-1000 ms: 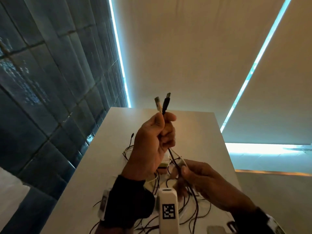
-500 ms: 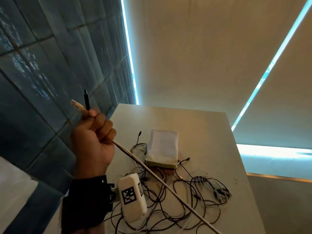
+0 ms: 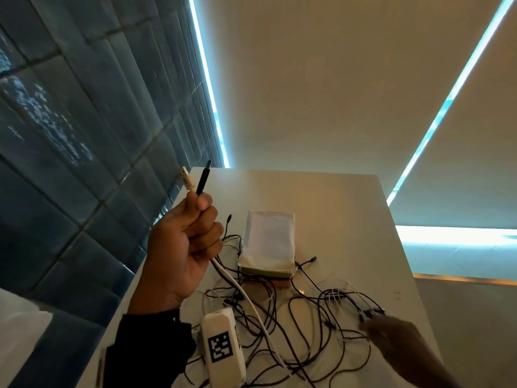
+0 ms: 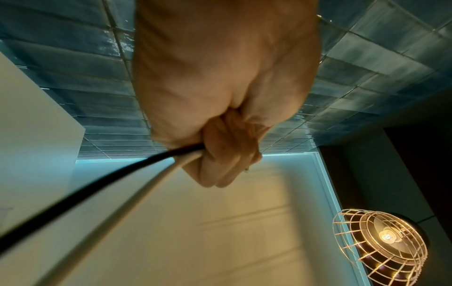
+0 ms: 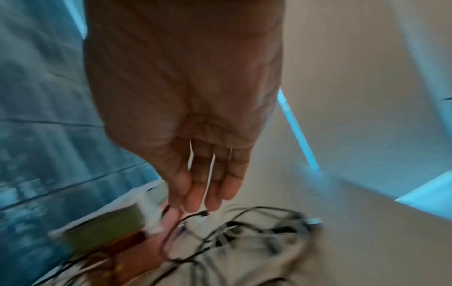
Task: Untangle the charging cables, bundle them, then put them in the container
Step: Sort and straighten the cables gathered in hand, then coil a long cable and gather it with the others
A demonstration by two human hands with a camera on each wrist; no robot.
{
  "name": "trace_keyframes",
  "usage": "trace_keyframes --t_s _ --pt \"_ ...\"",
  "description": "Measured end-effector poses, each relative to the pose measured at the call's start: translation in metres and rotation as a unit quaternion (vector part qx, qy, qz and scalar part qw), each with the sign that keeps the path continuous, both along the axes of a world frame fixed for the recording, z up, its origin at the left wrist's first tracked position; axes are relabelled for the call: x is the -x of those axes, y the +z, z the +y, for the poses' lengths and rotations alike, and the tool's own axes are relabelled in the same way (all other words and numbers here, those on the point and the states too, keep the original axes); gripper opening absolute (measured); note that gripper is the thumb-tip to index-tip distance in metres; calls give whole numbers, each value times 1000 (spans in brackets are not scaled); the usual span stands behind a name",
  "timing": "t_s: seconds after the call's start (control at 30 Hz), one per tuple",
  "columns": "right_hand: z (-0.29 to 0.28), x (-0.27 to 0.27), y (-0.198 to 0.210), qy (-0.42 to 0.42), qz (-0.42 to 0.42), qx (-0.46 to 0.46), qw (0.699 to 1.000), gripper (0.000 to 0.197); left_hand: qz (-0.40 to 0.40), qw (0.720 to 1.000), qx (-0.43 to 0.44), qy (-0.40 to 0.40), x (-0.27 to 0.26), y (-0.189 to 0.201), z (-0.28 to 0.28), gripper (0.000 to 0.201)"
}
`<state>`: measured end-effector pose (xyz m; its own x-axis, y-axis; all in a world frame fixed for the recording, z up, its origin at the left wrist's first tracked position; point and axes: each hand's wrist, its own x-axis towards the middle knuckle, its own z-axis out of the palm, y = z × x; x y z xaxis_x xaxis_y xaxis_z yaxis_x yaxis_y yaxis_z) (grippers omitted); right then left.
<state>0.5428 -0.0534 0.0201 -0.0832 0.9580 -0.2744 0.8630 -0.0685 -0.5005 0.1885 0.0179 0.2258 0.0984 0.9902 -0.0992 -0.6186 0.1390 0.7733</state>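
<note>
My left hand (image 3: 187,242) is raised above the table's left side and grips a white cable (image 3: 237,287) and a black cable (image 4: 93,183) together in a fist (image 4: 225,151). Their plug ends, a white plug (image 3: 187,179) and a black plug (image 3: 203,177), stick up out of the fist. Both cables run down into a tangle of black and white cables (image 3: 302,326) on the white table (image 3: 349,208). My right hand (image 3: 391,340) reaches into the tangle's right side with straight fingers (image 5: 208,185), their tips at a black plug (image 5: 203,212). The container (image 3: 270,245) sits behind the tangle.
A dark tiled wall (image 3: 70,135) runs along the table's left edge. A wire-caged lamp (image 4: 381,243) shows in the left wrist view. The far half of the table beyond the container is bare, as is the right strip.
My left hand, which swung out left with both plugs, has come back toward the table. My right hand has let go of the cables and has re-entered view, reaching to the tangle's right side.
</note>
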Motion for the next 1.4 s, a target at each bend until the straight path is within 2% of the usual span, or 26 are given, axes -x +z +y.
trace_keyframes --t_s 0.1,0.17,0.27,0.37,0.6,0.73,0.87,0.97,1.07,1.17,1.2,1.33,1.37,1.4 --pt "53 67 0 61 48 -6 997 40 -1 1000 7 -11 -4 -2 0 39" --pt "81 91 -18 69 30 32 997 40 -5 1000 10 -14 -6 -3 1 38" --pt "103 112 -35 70 -20 42 996 31 1 1000 8 -18 -4 -3 2 36" --pt "108 121 -46 106 -66 60 990 23 7 1000 8 -23 1 -4 2 37" --pt "113 126 -58 130 -99 17 986 33 7 1000 25 -9 10 -14 4 41" --pt "112 124 -60 145 -163 14 976 25 -2 999 23 -26 5 -15 6 38" --pt "112 131 -63 153 -210 -2 966 31 20 999 16 -28 4 -18 7 34" --pt "112 132 -57 151 -213 -28 965 34 79 997 13 -2 5 -22 7 29" --pt "108 127 -45 128 -118 -54 983 30 128 992 7 14 3 -26 5 25" --pt "99 121 -21 84 19 -75 993 8 154 988 8 15 -4 -30 4 25" --pt "96 118 -12 70 59 -85 992 7 162 987 11 16 -6 -32 4 25" --pt "88 109 35 21 248 -92 964 6 222 975 7 13 -17 -37 5 27" --pt "87 110 52 5 311 -72 948 5 235 972 2 10 -21 -37 6 28" --pt "87 113 68 -9 394 -46 918 6 248 969 -4 5 -25 -37 7 28"
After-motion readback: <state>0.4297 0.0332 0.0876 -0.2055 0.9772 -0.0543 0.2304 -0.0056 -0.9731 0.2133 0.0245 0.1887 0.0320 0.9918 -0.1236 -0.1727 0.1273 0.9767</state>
